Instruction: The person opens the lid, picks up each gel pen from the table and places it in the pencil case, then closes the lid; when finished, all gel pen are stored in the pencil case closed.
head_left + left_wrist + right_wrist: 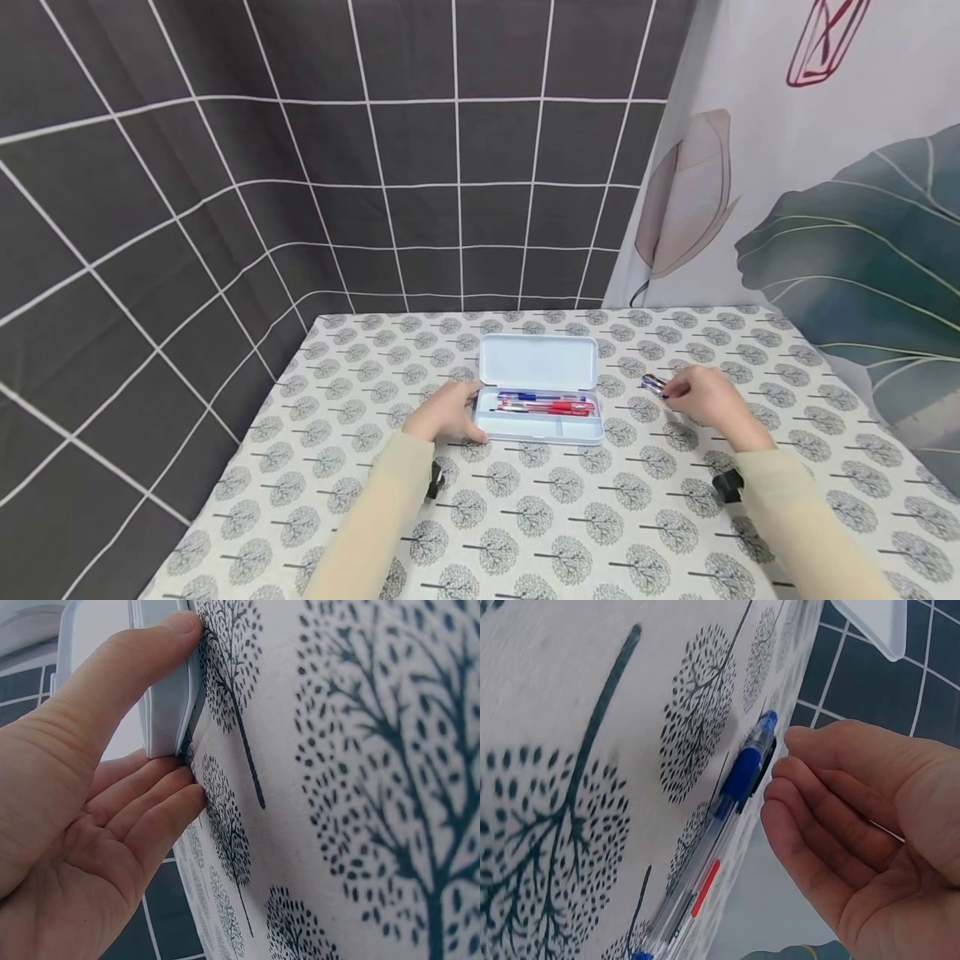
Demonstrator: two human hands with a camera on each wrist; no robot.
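Observation:
A pale blue pencil case (517, 435) lies with its lid (538, 362) raised toward the back. Inside are a blue pen (517, 396) and red pens (567, 407). My left hand (447, 410) grips the case's left end, thumb along the front side and fingers around the far corner in the left wrist view. To the right of the case, clear-barrelled pens (653, 384) lie on the cloth. My right hand (705, 396) is beside them, fingers loosely bent. In the right wrist view its fingertips are right by a blue-gripped pen (739, 776), with a dark piece behind it.
A cloth with grey tree prints (536, 525) covers the table. Dark curtain with white grid lines (420, 142) hangs behind and at the left. A white curtain with leaf prints (750, 158) hangs at the right. The case's front compartments (517, 427) show bare floors.

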